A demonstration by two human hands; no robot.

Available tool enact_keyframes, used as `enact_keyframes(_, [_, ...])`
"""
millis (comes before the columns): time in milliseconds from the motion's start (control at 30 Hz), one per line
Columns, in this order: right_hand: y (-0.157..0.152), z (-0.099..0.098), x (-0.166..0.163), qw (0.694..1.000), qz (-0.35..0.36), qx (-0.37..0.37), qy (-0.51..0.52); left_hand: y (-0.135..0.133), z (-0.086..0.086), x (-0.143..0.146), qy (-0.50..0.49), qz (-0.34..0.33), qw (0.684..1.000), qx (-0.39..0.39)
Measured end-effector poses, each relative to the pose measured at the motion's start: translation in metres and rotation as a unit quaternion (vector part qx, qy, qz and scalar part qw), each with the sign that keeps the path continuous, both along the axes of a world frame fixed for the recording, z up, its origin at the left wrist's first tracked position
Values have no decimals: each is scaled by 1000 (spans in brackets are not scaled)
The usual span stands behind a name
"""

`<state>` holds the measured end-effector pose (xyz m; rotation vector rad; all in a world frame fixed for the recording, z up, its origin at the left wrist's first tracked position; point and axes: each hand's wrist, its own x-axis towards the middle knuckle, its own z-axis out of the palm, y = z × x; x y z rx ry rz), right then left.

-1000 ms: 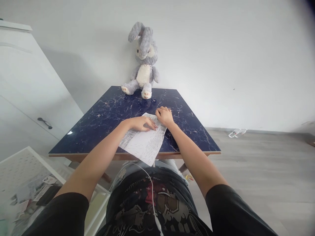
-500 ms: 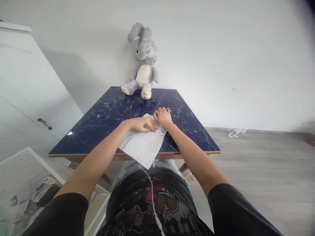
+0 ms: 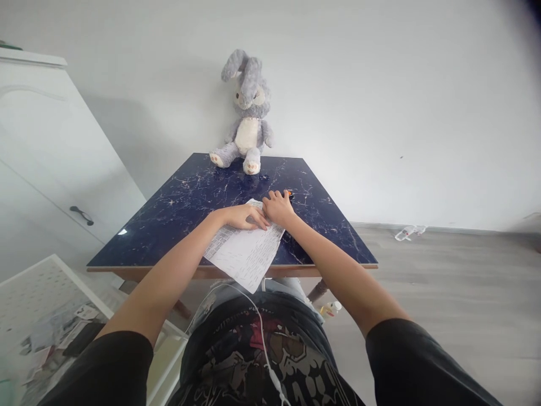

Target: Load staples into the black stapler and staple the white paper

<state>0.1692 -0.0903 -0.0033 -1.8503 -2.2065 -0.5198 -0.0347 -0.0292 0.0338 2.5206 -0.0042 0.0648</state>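
Observation:
A printed white sheet of paper lies on the dark blue marbled table, its near corner hanging over the front edge. My left hand rests flat on the paper's upper part, fingers stretched out. My right hand sits at the paper's far corner, fingers curled, touching my left fingertips. A small dark and orange object shows just beyond my right fingers; whether I hold it is unclear.
A grey plush rabbit sits at the table's far edge against the wall. A white cabinet stands at the left, a white tray with clutter below it. Small bottles lie on the floor.
My right hand slid a little left along the paper's far edge until it met my left fingertips. The small dark object beyond it came into sight. My head tilted slightly.

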Motion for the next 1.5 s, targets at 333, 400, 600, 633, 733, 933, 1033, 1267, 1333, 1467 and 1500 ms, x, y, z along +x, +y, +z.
enact_keyframes(333, [1,14,49,951,109,-7,290,3,-2,0,4,3,1000,4])
enact_keyframes(400, [1,13,64,945,158,-35,284,4,-2,0,9,8,1000,8])
enact_keyframes(600, [1,9,76,962,114,-15,248,6,-3,-2,8,-6,1000,9])
enact_keyframes(633, [0,10,76,964,85,2,250,6,-3,-3,9,-3,1000,7])
enact_keyframes(733, [-4,13,74,958,-6,73,277,10,-3,-5,28,9,1000,11])
enact_keyframes(933, [-19,32,50,914,-149,197,321,13,-4,-7,55,65,994,73])
enact_keyframes(1033, [-30,40,23,916,-187,155,320,12,-6,-4,59,146,980,118])
enact_keyframes(1267, [-45,32,-51,934,-205,6,293,34,-23,-7,-32,401,904,148])
enact_keyframes(1333, [-46,29,-65,941,-187,-24,279,45,-29,-13,-62,476,862,160])
enact_keyframes(1467, [-49,28,-68,947,-180,-63,257,54,-35,-18,-51,493,854,158])
enact_keyframes(1500, [-51,28,-63,948,-182,-65,253,53,-36,-17,-48,488,856,161])
